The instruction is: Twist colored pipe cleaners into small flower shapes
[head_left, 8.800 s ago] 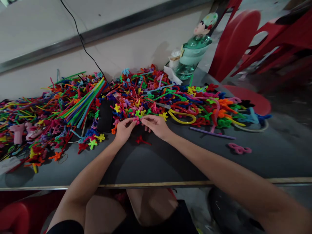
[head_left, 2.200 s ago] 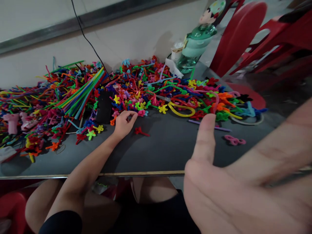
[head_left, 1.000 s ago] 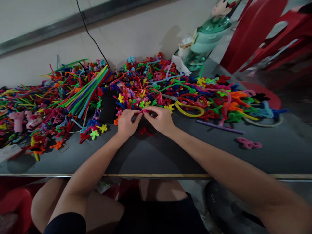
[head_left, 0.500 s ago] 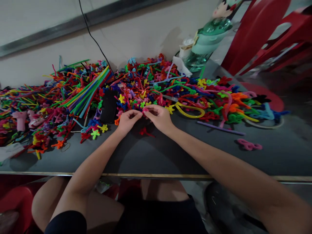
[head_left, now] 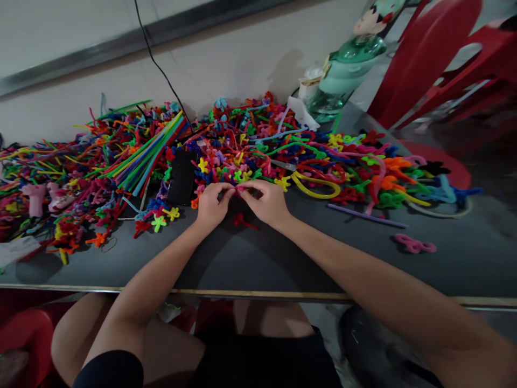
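Between my fingertips is a small pink pipe-cleaner piece [head_left: 240, 189], mostly covered by the fingers. My left hand [head_left: 214, 205] pinches it from one side with thumb and forefinger. From the other side my right hand [head_left: 264, 202] pinches it too, the fingertips of both hands almost meeting. Just below them on the dark tabletop lies a red pipe-cleaner shape [head_left: 241, 220] with a thin tail. A black phone [head_left: 181, 178] rests left of my left hand. Beyond my right hand are scissors with yellow and red handles [head_left: 319, 189], partly under other pieces.
A large heap of coloured pipe cleaners [head_left: 64, 161] runs along the wall, with a straight bundle [head_left: 149, 156] on top. At right lie a purple stem [head_left: 365, 215] and a pink looped piece [head_left: 414, 243]. A green bottle [head_left: 335, 81] stands behind, near red chairs [head_left: 424, 54].
Both hands stay together in nearly the same place. The fingers have shifted slightly on the pink piece, and the left hand is a little more curled. The view has moved very slightly.
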A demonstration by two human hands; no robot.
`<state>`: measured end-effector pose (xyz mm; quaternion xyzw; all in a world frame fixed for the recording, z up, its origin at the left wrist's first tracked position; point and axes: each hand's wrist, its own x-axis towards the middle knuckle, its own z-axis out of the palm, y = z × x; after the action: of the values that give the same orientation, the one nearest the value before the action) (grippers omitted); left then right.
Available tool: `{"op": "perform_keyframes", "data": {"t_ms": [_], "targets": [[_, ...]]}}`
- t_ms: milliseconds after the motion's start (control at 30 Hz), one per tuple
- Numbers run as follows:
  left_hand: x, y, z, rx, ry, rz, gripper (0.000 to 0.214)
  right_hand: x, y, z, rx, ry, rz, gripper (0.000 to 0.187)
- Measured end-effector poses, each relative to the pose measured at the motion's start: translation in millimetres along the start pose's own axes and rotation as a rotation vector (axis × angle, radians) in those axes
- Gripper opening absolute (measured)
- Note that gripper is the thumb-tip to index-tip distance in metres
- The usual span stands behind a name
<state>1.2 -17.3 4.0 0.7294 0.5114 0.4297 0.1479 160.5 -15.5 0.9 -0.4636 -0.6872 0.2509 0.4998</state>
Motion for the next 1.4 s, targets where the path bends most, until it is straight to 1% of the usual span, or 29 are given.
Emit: {"op": "perform_keyframes", "data": {"t_ms": [100, 167, 200, 267, 333, 400, 467, 533, 567, 667, 767, 833, 933, 1033, 1167, 1333, 1400], "targets": [[1, 1, -3.0, -0.006, -0.018, 0.049, 0.013, 2, 3, 0, 0.06, -0.029, 0.067, 0.02], [2, 0, -5.3, -0.041, -0.073, 0.053, 0.014, 5, 7, -1, 0.156, -0.114, 0.155, 0.019], [3, 0, -5.9, -0.072, -0.113, 0.033, 0.015, 6, 9, -1, 0.211, -0.167, 0.205, 0.019], [3, -1, -5.1, -0.173, -0.185, -0.053, 0.017, 9, 11, -3, 0.317, -0.245, 0.304, 0.019], [3, -1, -1.4, -0.322, -0.194, -0.175, 0.02, 12, 10, -4, 0.404, -0.239, 0.389, 0.025], [1, 1, 3.9, -0.454, -0.157, -0.282, 0.023, 14, 8, -5, 0.486, -0.187, 0.46, 0.032], [-2, 5, 8.1, -0.515, -0.11, -0.338, 0.025, 14, 6, -4, 0.53, -0.131, 0.505, 0.032], [-4, 9, 9.4, -0.482, -0.055, -0.325, 0.024, 13, 6, -3, 0.517, -0.087, 0.504, 0.029], [-4, 11, 8.8, -0.432, -0.019, -0.298, 0.024, 12, 7, -3, 0.49, -0.073, 0.479, 0.027], [-4, 12, 4.3, -0.24, 0.056, -0.199, 0.024, 9, 7, -1, 0.348, -0.025, 0.313, 0.02], [-3, 9, 0.8, -0.14, 0.045, -0.147, 0.021, 5, 5, -1, 0.193, 0.013, 0.18, 0.016], [-2, 7, 0.5, -0.115, 0.029, -0.141, 0.019, 3, 2, -1, 0.127, 0.019, 0.149, 0.015], [-2, 6, 1.9, -0.108, 0.008, -0.151, 0.016, 3, -2, -2, 0.086, 0.03, 0.128, 0.014], [-3, 8, 3.1, -0.174, -0.01, -0.203, 0.018, 4, -2, -2, 0.117, 0.029, 0.14, 0.016], [-4, 12, 2.5, -0.313, -0.027, -0.285, 0.023, 5, 3, 0, 0.244, -0.013, 0.201, 0.021], [-3, 14, 1.0, -0.675, -0.157, -0.448, 0.036, 6, 4, 1, 0.488, -0.083, 0.333, 0.029], [-3, 14, 2.4, -0.749, -0.153, -0.467, 0.04, 6, 1, 1, 0.596, -0.075, 0.378, 0.032]]}}
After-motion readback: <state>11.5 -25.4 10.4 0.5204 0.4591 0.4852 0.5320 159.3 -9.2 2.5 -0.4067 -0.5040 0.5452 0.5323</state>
